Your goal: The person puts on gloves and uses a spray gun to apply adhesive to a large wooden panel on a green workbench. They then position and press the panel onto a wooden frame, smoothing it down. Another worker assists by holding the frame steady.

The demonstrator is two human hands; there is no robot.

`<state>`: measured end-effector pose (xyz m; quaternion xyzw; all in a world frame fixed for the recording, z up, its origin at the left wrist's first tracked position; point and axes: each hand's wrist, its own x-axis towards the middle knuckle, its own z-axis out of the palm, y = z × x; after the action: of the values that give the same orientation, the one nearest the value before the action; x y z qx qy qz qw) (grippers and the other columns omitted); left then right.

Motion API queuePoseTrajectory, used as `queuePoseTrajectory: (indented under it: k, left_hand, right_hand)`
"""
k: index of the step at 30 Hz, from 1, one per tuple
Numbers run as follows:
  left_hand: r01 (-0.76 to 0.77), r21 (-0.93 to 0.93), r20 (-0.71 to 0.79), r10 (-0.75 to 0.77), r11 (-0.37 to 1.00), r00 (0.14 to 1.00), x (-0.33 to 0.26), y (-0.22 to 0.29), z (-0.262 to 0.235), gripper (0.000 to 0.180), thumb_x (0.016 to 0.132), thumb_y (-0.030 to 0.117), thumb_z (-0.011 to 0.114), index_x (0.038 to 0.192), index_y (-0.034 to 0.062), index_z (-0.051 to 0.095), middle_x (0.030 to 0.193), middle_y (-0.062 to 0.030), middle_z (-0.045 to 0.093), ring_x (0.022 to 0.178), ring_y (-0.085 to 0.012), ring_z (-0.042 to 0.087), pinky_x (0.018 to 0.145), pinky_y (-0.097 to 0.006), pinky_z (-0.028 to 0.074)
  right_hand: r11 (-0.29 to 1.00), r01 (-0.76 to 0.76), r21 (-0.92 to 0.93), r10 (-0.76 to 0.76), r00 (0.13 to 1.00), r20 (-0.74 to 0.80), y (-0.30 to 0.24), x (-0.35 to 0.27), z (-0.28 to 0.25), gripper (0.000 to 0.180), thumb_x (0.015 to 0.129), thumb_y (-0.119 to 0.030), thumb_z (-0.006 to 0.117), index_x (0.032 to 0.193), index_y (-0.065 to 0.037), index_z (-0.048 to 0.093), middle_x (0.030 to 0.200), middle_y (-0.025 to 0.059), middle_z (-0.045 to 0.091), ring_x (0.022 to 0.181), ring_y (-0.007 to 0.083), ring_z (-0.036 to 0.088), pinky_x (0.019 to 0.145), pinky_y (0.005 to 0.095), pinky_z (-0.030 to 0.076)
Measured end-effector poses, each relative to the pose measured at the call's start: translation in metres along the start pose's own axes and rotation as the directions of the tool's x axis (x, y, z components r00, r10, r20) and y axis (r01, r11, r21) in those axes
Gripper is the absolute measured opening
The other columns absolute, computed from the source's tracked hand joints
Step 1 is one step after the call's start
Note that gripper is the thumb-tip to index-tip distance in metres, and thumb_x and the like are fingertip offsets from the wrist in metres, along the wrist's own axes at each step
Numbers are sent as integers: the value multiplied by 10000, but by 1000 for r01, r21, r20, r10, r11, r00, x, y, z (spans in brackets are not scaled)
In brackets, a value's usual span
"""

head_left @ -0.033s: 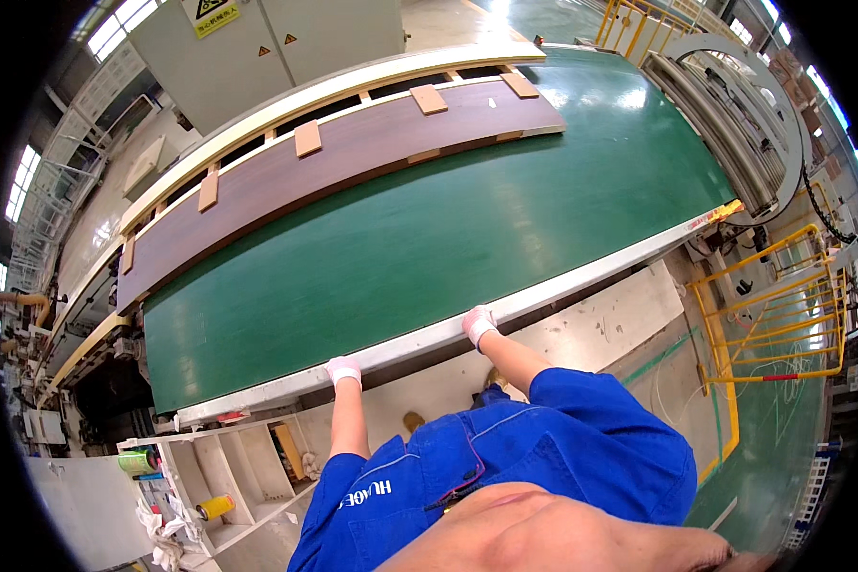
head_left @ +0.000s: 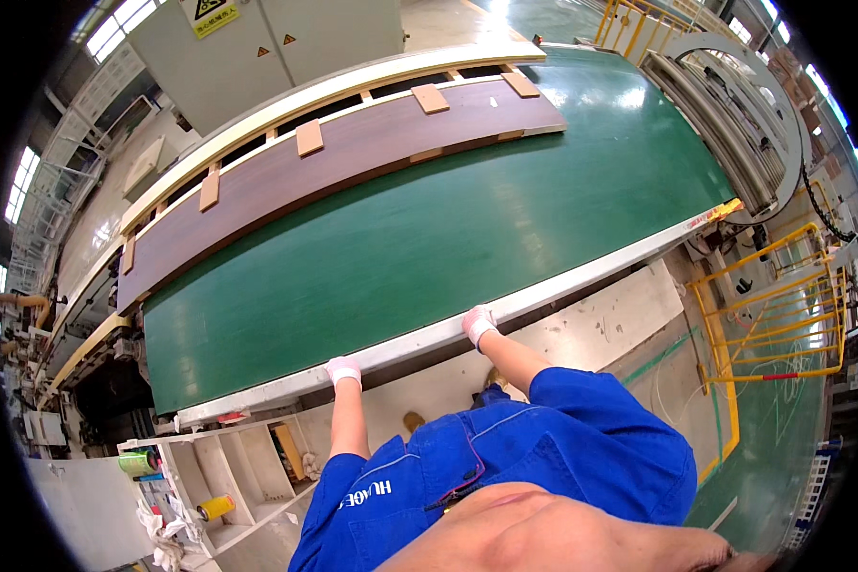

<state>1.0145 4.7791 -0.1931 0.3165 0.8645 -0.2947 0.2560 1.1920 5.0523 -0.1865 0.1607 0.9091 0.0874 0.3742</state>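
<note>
Both my hands, in pale pinkish gloves, are at the near edge of a long green conveyor table (head_left: 381,276). My left hand (head_left: 343,369) is closed on the light metal edge rail (head_left: 410,349), left of the middle. Farther right along the same rail, my right hand (head_left: 479,322) is closed on it too, its fingers curled. On the far side of the belt lies a long brown panel (head_left: 353,153), out of reach of both hands. Several small tan wooden blocks, among them one near its middle (head_left: 309,138), lie across its far edge.
A pale wooden frame strip (head_left: 324,84) runs behind the panel, and a grey cabinet (head_left: 324,38) stands beyond. Metal rollers (head_left: 710,133) are at the right end, with a yellow railing (head_left: 772,305) nearer. A white shelf unit (head_left: 248,467) holding a yellow can (head_left: 215,507) stands at lower left.
</note>
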Motion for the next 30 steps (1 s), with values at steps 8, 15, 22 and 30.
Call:
queuePoseTrajectory:
  k: [8,15,22,30]
  left_hand:
    - [34,-34,-24,-35,999,999,5,-74,39,196,797,168,536,916,155,692,1007,-58,650,944,-205,621,697,-353,501]
    - [21,-12,-33,-22,1000,999,11,-127,64,191,786,173,547,908,161,693,981,-52,659,912,-201,630,674,-352,494]
    - [31,-12,-44,-32,999,999,11,-186,92,192,794,177,533,896,166,695,968,-49,662,894,-202,634,653,-358,485]
    - [24,3,-47,-24,1000,999,15,-250,123,200,807,189,517,895,169,696,964,-50,663,896,-191,634,655,-360,490]
  right_hand:
    - [1000,16,-13,-15,1000,24,-75,12,-31,169,782,-145,569,917,-125,670,844,13,662,696,212,641,428,415,482]
    - [1000,-10,28,10,1000,0,-130,27,-44,168,783,-139,560,909,-120,670,844,15,662,678,212,640,415,423,477]
    - [1000,2,-10,-2,1000,-17,-191,25,-74,156,772,-148,569,884,-120,673,833,12,661,677,207,635,401,415,463]
    - [1000,-14,-3,14,1000,-28,-253,16,-114,140,742,-118,591,844,-133,685,746,4,653,642,198,639,393,379,441]
